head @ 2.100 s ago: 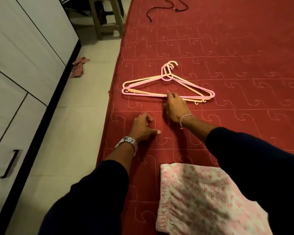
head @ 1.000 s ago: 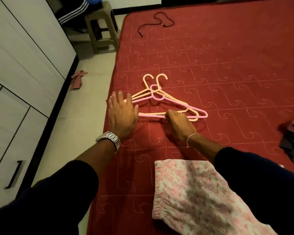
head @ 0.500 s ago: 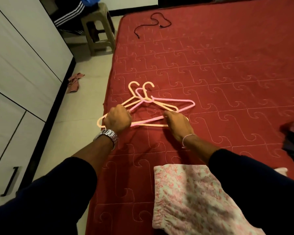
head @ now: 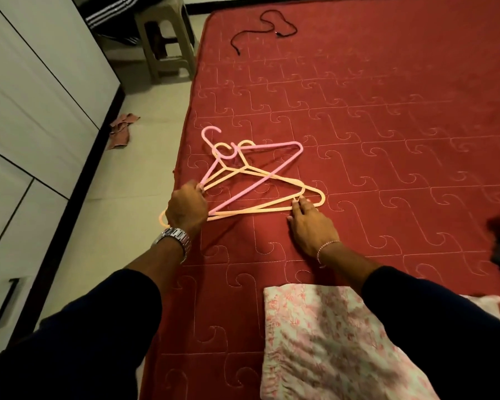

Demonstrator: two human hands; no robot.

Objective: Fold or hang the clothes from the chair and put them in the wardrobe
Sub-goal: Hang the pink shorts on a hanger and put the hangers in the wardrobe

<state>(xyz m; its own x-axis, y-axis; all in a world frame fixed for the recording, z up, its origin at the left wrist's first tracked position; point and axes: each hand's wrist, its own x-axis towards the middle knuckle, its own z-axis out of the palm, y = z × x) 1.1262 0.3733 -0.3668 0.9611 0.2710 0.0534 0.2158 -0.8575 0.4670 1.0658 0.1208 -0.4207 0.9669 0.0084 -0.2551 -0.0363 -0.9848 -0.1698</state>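
You face a red quilted bed (head: 387,125), white wardrobe (head: 35,90) left, stool (head: 168,39) far. Your left hand (head: 186,209) grasps the pink hanger (head: 257,180); your right hand (head: 312,226) lies released, fingertips on the peach hangers (head: 274,209). The floral garment (head: 329,347) lies near, partly hidden by your sleeve.

Above the red quilted bedcover (head: 387,111), the person wears dark navy long sleeves (head: 104,327) pushed up both forearms, a silver metal link wristwatch (head: 173,241) at the left hand (head: 186,207) and a thin beaded bracelet (head: 326,249) at the right hand (head: 312,226).
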